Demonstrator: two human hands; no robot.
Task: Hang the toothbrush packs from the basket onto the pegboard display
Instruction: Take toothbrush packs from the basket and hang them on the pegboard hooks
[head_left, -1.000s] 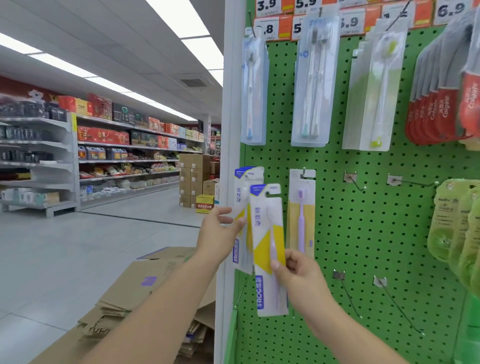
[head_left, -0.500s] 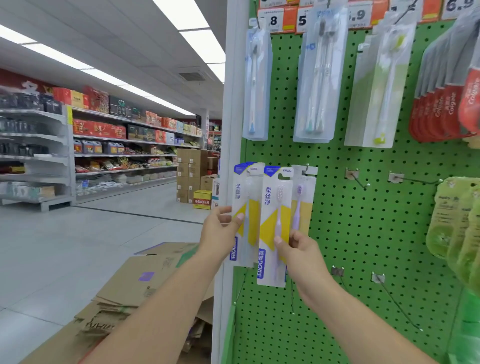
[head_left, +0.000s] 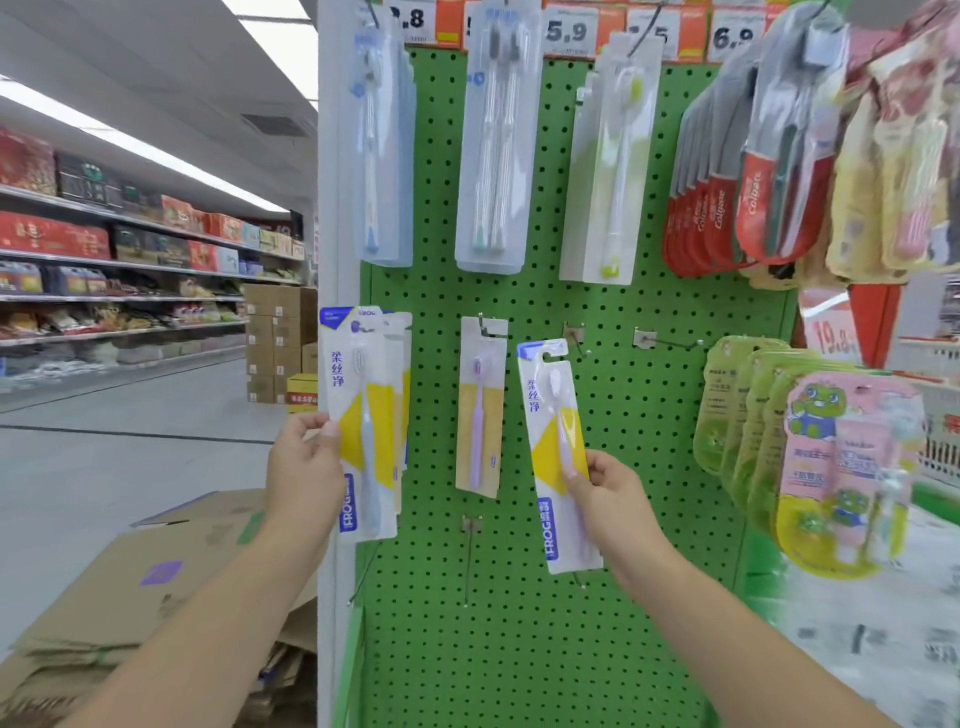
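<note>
My left hand (head_left: 306, 467) grips a small stack of white-and-yellow toothbrush packs (head_left: 363, 415) at the left edge of the green pegboard (head_left: 639, 467). My right hand (head_left: 608, 493) pinches a single pack of the same kind (head_left: 553, 447) by its lower half, tilted, with its hang hole just below and left of a bare peg (head_left: 574, 335). One pack with a purple brush (head_left: 480, 410) hangs on the hook between my hands. The basket is out of sight.
Blue, clear and red toothbrush packs (head_left: 493, 156) hang along the top row under price tags. Green and pink kids' packs (head_left: 810, 457) hang at the right. Another empty peg (head_left: 670, 343) sticks out beside the bare one. Flattened cardboard boxes (head_left: 156, 587) lie on the floor at the left.
My right hand carried its single pack rightward, away from the stack and past the hanging purple-brush pack, up toward the bare peg. The view shifted to the right along the board.
</note>
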